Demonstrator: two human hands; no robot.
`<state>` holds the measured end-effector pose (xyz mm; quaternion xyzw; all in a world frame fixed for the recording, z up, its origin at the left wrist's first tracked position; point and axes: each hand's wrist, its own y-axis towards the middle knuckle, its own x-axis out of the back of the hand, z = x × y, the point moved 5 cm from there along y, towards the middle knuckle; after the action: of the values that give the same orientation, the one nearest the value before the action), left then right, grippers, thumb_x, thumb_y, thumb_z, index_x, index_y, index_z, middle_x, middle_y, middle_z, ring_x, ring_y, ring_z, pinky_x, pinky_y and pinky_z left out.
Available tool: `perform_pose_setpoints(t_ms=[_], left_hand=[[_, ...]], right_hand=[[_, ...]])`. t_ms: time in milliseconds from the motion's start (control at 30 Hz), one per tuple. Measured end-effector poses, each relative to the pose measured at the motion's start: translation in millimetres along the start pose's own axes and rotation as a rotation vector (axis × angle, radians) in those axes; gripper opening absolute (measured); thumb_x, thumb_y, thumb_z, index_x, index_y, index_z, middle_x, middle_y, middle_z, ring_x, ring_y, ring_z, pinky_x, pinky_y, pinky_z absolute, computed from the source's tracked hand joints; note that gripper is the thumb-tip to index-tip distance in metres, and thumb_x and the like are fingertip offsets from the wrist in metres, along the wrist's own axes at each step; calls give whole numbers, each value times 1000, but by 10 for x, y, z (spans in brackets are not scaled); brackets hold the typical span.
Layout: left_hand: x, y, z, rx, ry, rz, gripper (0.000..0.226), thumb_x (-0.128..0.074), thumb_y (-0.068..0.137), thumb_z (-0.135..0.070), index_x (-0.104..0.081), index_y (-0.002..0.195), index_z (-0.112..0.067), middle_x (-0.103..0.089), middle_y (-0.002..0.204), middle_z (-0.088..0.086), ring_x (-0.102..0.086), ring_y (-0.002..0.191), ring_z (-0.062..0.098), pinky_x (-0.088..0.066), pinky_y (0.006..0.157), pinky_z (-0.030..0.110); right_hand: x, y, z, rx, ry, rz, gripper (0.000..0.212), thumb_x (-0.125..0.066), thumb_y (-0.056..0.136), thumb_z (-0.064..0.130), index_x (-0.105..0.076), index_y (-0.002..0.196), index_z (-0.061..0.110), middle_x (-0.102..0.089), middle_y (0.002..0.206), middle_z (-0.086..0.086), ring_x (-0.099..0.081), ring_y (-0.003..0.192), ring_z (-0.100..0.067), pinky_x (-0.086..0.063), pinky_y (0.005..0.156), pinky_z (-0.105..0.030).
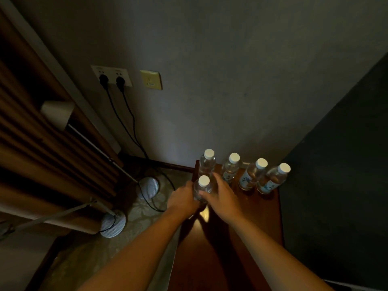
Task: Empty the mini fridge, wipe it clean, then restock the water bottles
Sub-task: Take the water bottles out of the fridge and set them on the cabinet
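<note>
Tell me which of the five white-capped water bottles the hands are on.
The front clear plastic water bottle, nearest the camera, held between left hand and right hand. The other four stand untouched in a row by the wall.

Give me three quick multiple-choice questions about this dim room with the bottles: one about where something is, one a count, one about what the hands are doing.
1. Where do the water bottles stand?
A. On the carpet by the lamp base
B. On the wooden surface against the wall
C. On a wall shelf

2. How many white-capped bottles are in view?
A. Three
B. Seven
C. Five

3. What are the hands doing?
A. Both hold one bottle
B. Both hang idle
C. One pulls a plug

Answers:
1. B: four bottles line the far end of the wooden surface, next to the wall.
2. C: four in the back row, starting with the leftmost bottle, plus the near bottle.
3. A: the left hand and right hand have a grip on the near bottle from both sides.
</note>
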<state>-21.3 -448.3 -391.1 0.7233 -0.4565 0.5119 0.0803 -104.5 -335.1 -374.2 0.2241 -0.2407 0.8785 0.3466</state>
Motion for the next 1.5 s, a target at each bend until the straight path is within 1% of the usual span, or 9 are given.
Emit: perform_pose_setpoints(t_ms=[133, 300, 433, 567, 700, 900, 1233, 1400, 1500], left_hand=[[148, -180, 15, 35, 40, -62, 37, -63, 89, -46, -53, 114, -22, -67, 107, 2, -65, 97, 21, -55, 81, 36], [342, -449, -101, -16, 24, -174, 29, -54, 94, -43, -59, 109, -19, -69, 106, 5, -65, 97, 25, -45, 72, 31], [399, -699, -222, -46, 10, -207, 26, -54, 93, -40, -61, 111, -22, -68, 105, 0, -65, 94, 20, -55, 81, 36], [389, -969, -381, -64, 11, -244, 27, -54, 91, -35, -60, 115, -23, -67, 107, 1, -65, 96, 22, -54, 81, 34], [318, -1236, -584, -85, -1, -259, 26, -54, 91, -37, -62, 113, -26, -70, 104, 0, -67, 92, 22, -57, 82, 40], [101, -1588, -905, -103, 7, -250, 22, -54, 92, -38, -63, 110, -29, -69, 104, -4, -66, 94, 17, -57, 83, 38], [-372, -2194, -1521, -159, 8, -233, 23, -53, 96, -34, -61, 116, -27, -66, 110, -5, -64, 98, 15, -56, 87, 39], [-539, -2462, -1798, -183, 25, -240, 29, -53, 97, -34, -60, 124, -26, -66, 117, -3, -63, 104, 16, -55, 90, 38], [-652, -2591, -1976, -204, 25, -242, 28, -54, 97, -34, -60, 124, -27, -66, 116, -5, -63, 102, 14, -55, 86, 34]], right_hand=[[161, -158, 75, -10, -16, -21, 66, -64, 90, 42, -31, 148, 35, -40, 151, 3, -40, 138, -20, -39, 110, -45], [306, -409, 141, -10, -70, -34, 51, -62, 94, 28, -43, 141, 30, -52, 140, 0, -49, 127, -18, -44, 102, -35], [388, -623, 152, -15, -50, -79, 47, -59, 95, 26, -46, 139, 31, -55, 135, 0, -51, 124, -17, -45, 101, -35], [540, -870, 116, 8, -67, -127, 40, -58, 95, 26, -53, 134, 30, -60, 123, 2, -55, 116, -16, -46, 98, -33], [724, -1133, 37, 22, -22, -152, 37, -57, 96, 26, -53, 133, 31, -59, 122, 5, -53, 117, -15, -47, 101, -40], [1042, -1557, -183, 52, 11, -199, 34, -57, 96, 27, -56, 129, 32, -61, 114, 9, -55, 112, -12, -49, 98, -38], [1543, -2263, -681, 89, 66, -236, 29, -52, 99, 23, -58, 126, 31, -58, 104, 15, -55, 94, 0, -40, 71, -10], [1746, -2555, -884, 84, 104, -239, 28, -50, 99, 23, -58, 125, 30, -59, 105, 13, -57, 97, -3, -45, 77, -17], [1907, -2731, -997, 81, 98, -252, 27, -49, 99, 23, -60, 123, 30, -60, 98, 14, -59, 91, -4, -45, 72, -18]])
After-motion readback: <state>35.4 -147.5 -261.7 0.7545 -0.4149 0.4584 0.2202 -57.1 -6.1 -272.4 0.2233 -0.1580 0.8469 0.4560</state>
